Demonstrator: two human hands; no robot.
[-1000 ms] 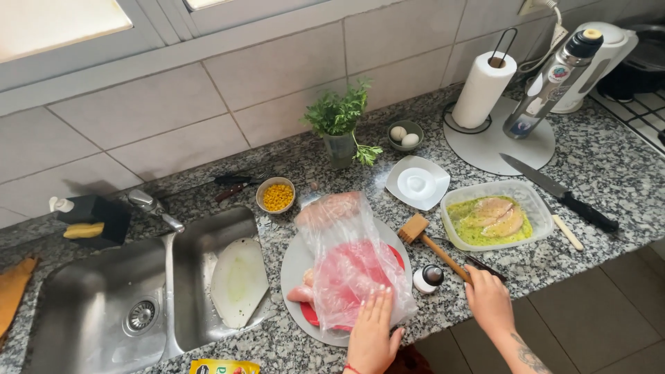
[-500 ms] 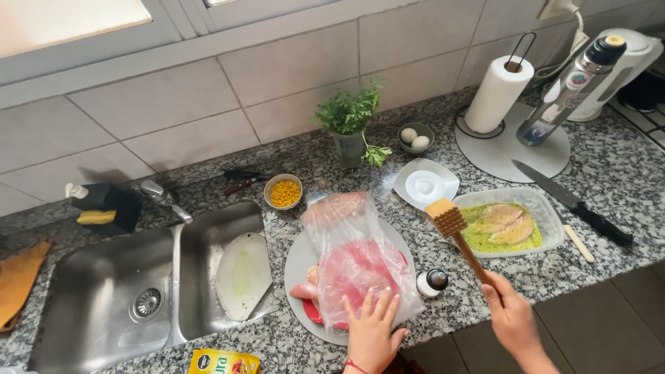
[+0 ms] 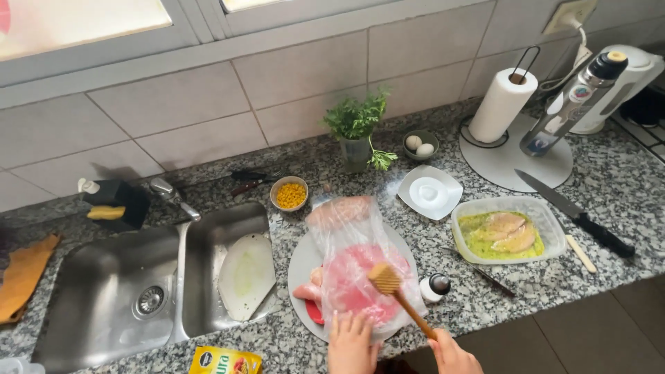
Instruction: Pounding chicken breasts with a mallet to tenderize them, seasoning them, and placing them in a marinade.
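My right hand [image 3: 454, 354] grips the handle of a wooden meat mallet [image 3: 395, 291], whose head rests on raw pink meat [image 3: 357, 284] covered by a clear plastic bag [image 3: 346, 235]. The meat lies on a round grey plate [image 3: 299, 266] on the granite counter. Flat on the near edge of the bag lies my left hand [image 3: 351, 341], pressing it down. More raw pieces [image 3: 308, 291] stick out at the plate's left side.
A clear dish of marinated chicken [image 3: 504, 232] sits right, with a black-handled knife [image 3: 575, 213] beyond. A small shaker [image 3: 436, 286], white saucer [image 3: 429, 192], corn bowl [image 3: 289, 194], herb glass [image 3: 357, 135], egg bowl [image 3: 420, 145], paper towel roll [image 3: 502, 104]. Double sink [image 3: 138, 284] left.
My right hand picked the mallet up from beside the dish, raised it, then brought its head down onto the bagged meat. My left hand stayed on the bag.
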